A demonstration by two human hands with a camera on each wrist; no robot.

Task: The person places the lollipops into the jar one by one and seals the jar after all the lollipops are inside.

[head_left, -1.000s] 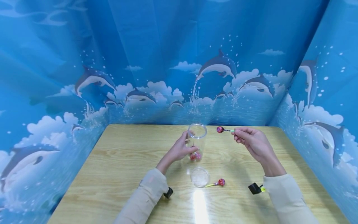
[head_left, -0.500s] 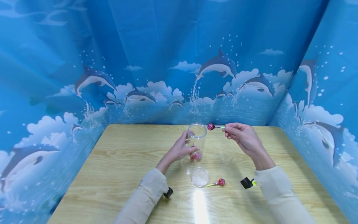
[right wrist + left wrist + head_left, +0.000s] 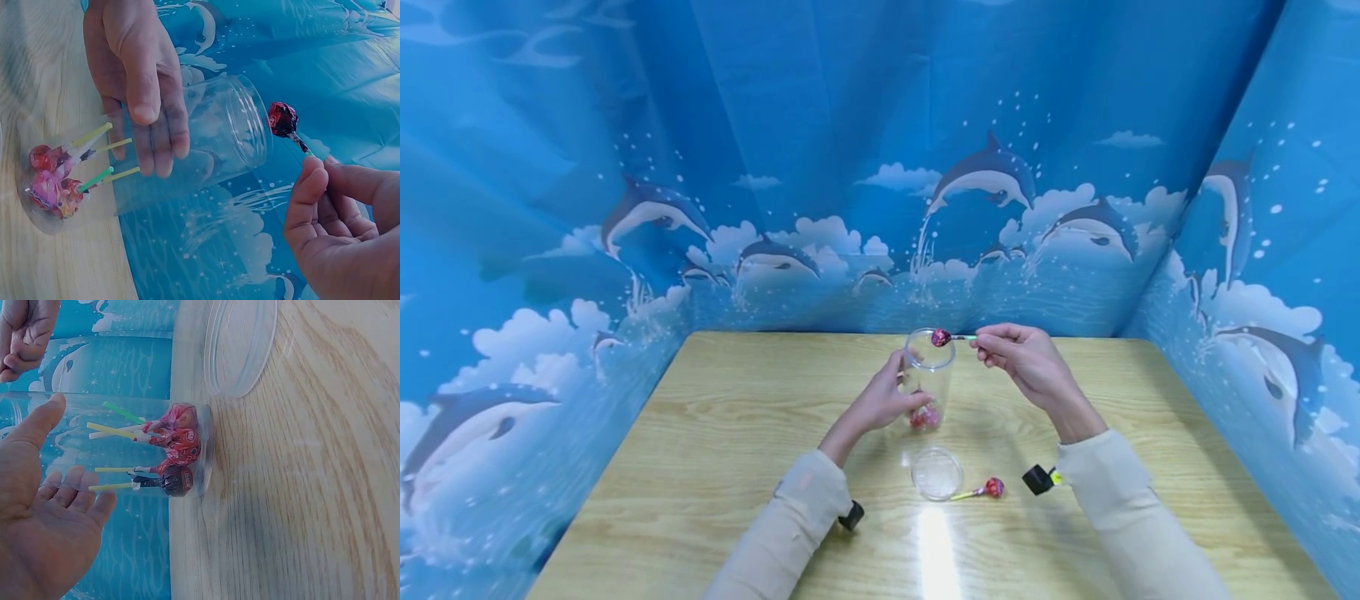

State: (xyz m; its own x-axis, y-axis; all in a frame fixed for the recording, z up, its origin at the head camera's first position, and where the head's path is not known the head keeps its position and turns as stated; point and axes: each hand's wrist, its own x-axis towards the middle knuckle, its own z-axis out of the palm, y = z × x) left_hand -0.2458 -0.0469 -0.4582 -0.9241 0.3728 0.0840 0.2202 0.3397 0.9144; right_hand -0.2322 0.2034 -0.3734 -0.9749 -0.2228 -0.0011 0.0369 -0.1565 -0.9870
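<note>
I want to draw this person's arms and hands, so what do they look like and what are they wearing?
The left hand and right hand are bare, with no gloves. The left sleeve and right sleeve are long and pale cream. A small black block sticks out near each cuff, the left block and the right block, with a yellow-green bit beside the right one.

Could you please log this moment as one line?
left hand: holds clear jar; right hand: pinches lollipop by stick at jar mouth; lid, loose lollipop: on table
</note>
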